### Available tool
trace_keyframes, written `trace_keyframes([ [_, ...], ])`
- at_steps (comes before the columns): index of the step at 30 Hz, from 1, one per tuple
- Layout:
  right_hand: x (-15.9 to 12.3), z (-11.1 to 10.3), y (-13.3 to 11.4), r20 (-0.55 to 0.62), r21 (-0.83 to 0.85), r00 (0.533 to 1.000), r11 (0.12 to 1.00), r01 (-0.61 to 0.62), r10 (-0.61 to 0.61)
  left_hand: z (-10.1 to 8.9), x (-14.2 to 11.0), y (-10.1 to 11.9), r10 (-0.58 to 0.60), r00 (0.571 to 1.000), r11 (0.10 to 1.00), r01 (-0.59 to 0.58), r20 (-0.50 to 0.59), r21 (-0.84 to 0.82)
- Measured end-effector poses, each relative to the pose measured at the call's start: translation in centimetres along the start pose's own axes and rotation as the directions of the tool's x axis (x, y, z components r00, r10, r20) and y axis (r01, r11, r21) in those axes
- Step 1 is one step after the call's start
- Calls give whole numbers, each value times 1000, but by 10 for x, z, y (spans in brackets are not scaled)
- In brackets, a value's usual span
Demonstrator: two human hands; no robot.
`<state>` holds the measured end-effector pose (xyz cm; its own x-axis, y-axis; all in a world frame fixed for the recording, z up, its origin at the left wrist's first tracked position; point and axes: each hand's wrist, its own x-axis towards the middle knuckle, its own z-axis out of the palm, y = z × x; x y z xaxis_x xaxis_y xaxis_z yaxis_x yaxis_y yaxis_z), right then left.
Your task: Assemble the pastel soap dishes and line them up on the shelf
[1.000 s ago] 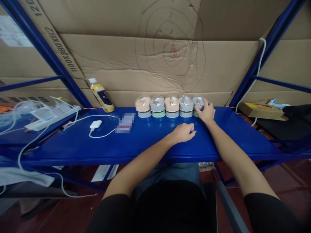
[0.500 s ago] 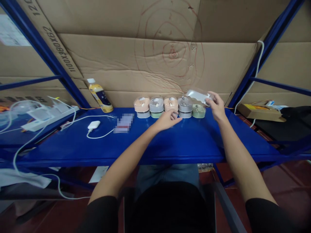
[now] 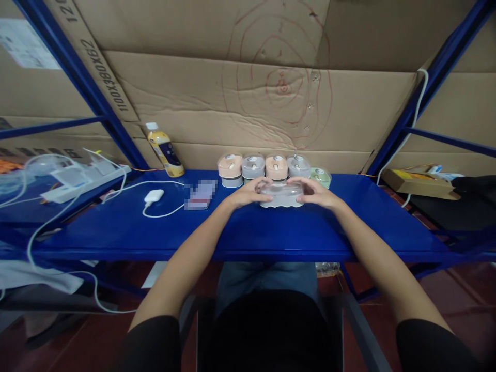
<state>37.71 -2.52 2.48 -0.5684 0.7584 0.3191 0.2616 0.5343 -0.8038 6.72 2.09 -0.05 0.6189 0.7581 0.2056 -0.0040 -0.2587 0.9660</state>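
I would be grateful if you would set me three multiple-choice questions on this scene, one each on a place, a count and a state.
1. Where does the plastic bottle stand?
A) On the floor
B) On the blue shelf, left of the row of containers
C) On the shelf, right of that row

2. How many peach-coloured lids are in the row?
A) One
B) Four
C) Two

3. Where is the clear plastic piece?
A) Between the left hand and right hand
B) On the floor
C) On top of the bottle

B: it stands left of the row.
C: the first and third lids are peach.
A: both hands curve around it.
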Motion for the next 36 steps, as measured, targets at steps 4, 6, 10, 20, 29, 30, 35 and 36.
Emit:
trace_keyframes([
  [4, 0, 0, 10, 124, -63, 992, 998, -27, 35, 5, 0, -6, -24, 1000, 991, 23, 4, 134],
  [6, 1, 1, 12, 134, -111, 990, 993, -26, 40, 9, -1, -9, 8, 1000, 978, -8, 0, 207],
  [10, 1, 5, 12, 132, -204, 990, 979, -14, 42, 14, -2, -10, 68, 998, 930, -69, 14, 361],
  [20, 1, 11, 16, 31, -353, 998, 935, -34, 48, 20, -6, 0, 76, 997, 838, -70, 10, 541],
  [29, -2, 5, -3, 3, -262, 999, 964, -45, 47, 23, -4, 2, 170, 985, 896, -158, 10, 415],
  [30, -2, 5, -4, -1, -259, 999, 965, -45, 47, 24, -4, 2, 181, 983, 894, -168, 8, 416],
  [35, -2, -1, -4, -32, -246, 998, 967, -65, 59, 23, -5, 1, 157, 987, 870, -148, 20, 470],
  [36, -2, -3, -4, -45, -237, 997, 969, -73, 64, 23, -5, 1, 148, 989, 862, -140, 23, 488],
])
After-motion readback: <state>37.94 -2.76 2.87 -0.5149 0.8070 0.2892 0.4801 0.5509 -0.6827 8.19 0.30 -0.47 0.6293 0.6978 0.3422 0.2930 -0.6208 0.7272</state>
